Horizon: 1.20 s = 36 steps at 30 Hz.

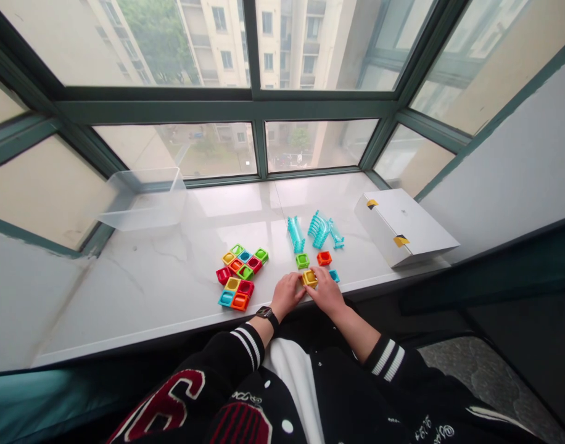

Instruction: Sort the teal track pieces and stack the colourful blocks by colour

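Note:
Between my two hands is a yellow toy block point(309, 279) with a rounded hollow, low over the sill near its front edge. My left hand point(288, 292) grips it from the left, fingers closed against its side. On the other side my right hand point(327, 288) has its fingers closed on the same block. Just beyond lie a green block point(302, 261) and an orange-red block point(324, 258). A blue block point(334, 275) shows partly behind my right hand. Farther back are a straight turquoise track piece point(296, 234) and curved turquoise track pieces point(320, 229).
Left of my hands, several coloured blocks point(244, 266) lie in a cluster on the white marbled sill point(171, 283). A clear plastic bin point(148, 209) stands at the back left. At the right sits a white box point(409, 225) with yellow-black tabs. Windows border the sill.

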Available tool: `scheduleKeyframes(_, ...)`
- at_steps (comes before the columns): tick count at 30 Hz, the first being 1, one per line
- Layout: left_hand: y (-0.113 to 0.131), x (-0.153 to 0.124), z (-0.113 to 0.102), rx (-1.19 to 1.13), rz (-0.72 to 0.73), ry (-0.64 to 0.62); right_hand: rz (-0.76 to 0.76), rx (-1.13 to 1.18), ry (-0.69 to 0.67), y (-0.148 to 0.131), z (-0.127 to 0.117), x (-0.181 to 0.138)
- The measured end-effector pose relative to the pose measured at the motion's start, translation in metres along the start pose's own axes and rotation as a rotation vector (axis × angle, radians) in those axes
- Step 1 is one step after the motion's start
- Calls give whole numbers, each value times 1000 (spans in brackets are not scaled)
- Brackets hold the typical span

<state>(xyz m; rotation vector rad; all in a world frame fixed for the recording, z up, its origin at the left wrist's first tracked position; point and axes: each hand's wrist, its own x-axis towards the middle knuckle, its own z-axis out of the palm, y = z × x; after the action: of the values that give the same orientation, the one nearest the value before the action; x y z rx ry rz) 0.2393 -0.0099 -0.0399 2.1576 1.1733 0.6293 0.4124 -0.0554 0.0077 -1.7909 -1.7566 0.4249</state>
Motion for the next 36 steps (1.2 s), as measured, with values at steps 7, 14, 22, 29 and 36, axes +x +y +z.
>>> scheduleKeyframes(7, -2, -1, 1, 20, 9, 3, -3, -9, 18, -1, 1, 0)
scheduleKeyframes(14, -6, -1, 4, 18, 30, 6, -22, 3, 6, 3, 3, -1)
scheduleKeyframes(22, -3, -1, 1, 2, 12, -4, -11, -10, -20, 1, 1, 0)
scheduleKeyframes(29, -3, -1, 1, 10, 13, -1, -4, -20, -27, 2, 2, 0)
scheduleKeyframes(36, -5, -1, 5, 55, 33, 19, 28, -37, -59, 1, 2, 0)
